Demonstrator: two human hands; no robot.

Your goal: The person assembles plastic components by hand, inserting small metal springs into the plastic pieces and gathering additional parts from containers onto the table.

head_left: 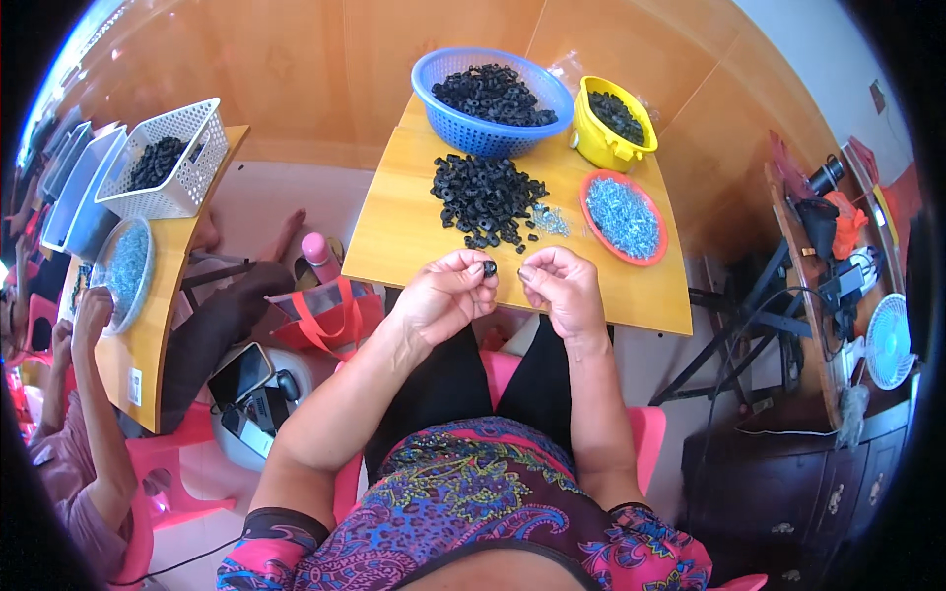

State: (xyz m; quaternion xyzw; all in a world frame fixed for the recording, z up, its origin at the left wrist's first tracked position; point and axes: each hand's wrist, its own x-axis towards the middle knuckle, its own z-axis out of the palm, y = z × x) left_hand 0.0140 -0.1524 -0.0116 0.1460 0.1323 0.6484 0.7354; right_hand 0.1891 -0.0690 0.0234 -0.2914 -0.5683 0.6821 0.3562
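Over the near edge of the wooden table [384, 222], my left hand [445, 300] pinches a small black plastic part [490, 268] between thumb and fingertips. A short gap to its right, my right hand [569, 294] has thumb and forefinger pressed together; whatever they hold is too small to make out. Just beyond my hands lies a loose heap of black plastic parts [483, 197]. Beside the heap is a little scatter of silvery screws [550, 221]. More screws [623, 219] fill a round red plate [663, 244] on the right.
A blue basket [483, 133] and a yellow tub [598, 150], both with black parts, stand at the table's back. On the left, another person's hand [96, 307] works by a white basket [202, 182]. A red bag [330, 325] and pink bottle [317, 251] stand between the tables.
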